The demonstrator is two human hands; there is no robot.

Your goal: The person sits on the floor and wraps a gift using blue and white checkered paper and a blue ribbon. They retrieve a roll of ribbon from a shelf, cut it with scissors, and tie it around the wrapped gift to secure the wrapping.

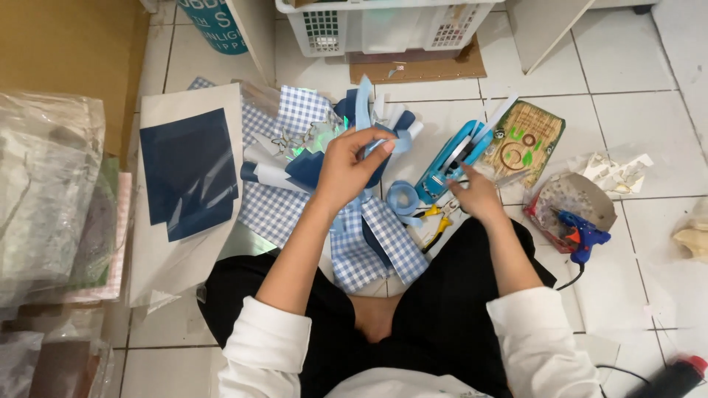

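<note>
Item one: my left hand (pixel 346 168) pinches a light blue satin ribbon (pixel 364 110) between thumb and fingertips, held up over the blue-and-white gingham wrapping paper (pixel 372 247) spread on the white tiled floor (pixel 634 110) before my knees. Item two: my right hand (pixel 476 197) rests fingers-down on the yellow-handled pliers (pixel 436 221), just near of the blue tape dispenser (pixel 451 158); its grip I cannot tell. Item three: a blue glue gun (pixel 582 236) lies to the right.

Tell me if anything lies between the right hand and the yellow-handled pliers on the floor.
Nothing visible does. The right hand rests low by the yellow-handled pliers, its fingers right at the tool's upper end, though contact is unclear. The light blue ribbon roll lies just left, beside them, not between.
</note>
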